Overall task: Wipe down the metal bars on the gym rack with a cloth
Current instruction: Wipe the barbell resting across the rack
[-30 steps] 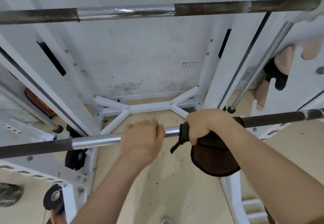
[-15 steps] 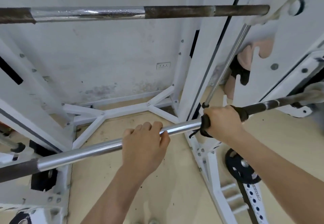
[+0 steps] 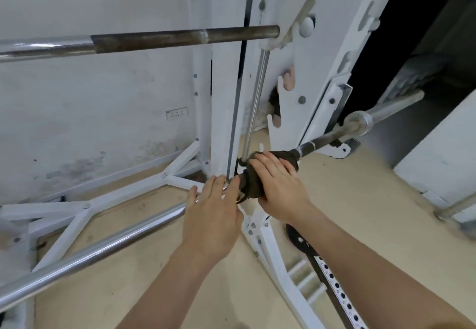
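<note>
Loosening: left hand now spread on lower bar | right hand still grips cloth

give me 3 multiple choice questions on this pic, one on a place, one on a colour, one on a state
1. Where is the cloth? A) on the floor B) wrapped round the lower bar C) draped on the upper bar
2. What colour is the rack frame? A) white B) red C) blue
3. What is the right hand doing? A) hanging free B) pressing the wall C) gripping the cloth
Answers: 1 B, it encircles the bar; 2 A, posts and braces are white; 3 C, its fingers curl over it.
</note>
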### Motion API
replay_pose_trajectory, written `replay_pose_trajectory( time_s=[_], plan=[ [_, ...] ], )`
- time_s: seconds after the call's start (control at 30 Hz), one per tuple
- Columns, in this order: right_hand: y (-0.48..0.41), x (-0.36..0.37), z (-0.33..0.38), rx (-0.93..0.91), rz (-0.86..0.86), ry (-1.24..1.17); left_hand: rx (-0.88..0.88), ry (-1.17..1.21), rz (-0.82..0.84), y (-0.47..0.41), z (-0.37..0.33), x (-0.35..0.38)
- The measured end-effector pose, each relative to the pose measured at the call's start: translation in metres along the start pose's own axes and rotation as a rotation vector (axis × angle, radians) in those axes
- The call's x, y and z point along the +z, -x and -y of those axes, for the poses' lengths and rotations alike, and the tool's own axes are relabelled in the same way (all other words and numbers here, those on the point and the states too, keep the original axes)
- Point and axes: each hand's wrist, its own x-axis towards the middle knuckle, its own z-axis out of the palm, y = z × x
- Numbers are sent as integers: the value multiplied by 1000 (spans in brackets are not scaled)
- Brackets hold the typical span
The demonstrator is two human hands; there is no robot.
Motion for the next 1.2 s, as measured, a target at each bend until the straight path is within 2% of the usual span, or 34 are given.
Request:
replay_pose_trajectory(
  time_s=[0.13,0.2,0.33,0.43,0.53,0.67,0.8,0.9,1.0,1.07,1.2],
  plan=[
    [-22,1,-67,65,-20,43,19,-10,-130,-24,-26,4],
    [-39,-5,-99,75,30,76,16,0,-165,-42,-47,9],
    [-70,-15,-134,-54,249,182,-101,-131,-61,-87,-89,28],
    [-81,-16,-142,-159,338,177,-215,-211,67,-114,-110,35],
    [-81,-9,-148,-254,248,170,-343,-260,74,-130,-113,34],
    [-80,-5,-154,-327,196,100,-347,-320,28,-135,-107,42],
    [-73,-2,-143,-226,119,33,-329,-377,65,-139,-107,38],
    [-59,10,-115,-208,39,14,-324,-308,153,-142,-107,31],
    [-56,15,-119,-374,-66,-26,-325,-174,223,-147,-101,28],
    [-57,7,-146,-454,12,3,-316,-135,237,-148,-99,27],
    [-68,-23,-198,-284,317,-31,-267,-140,176,-142,-97,28]
  ],
)
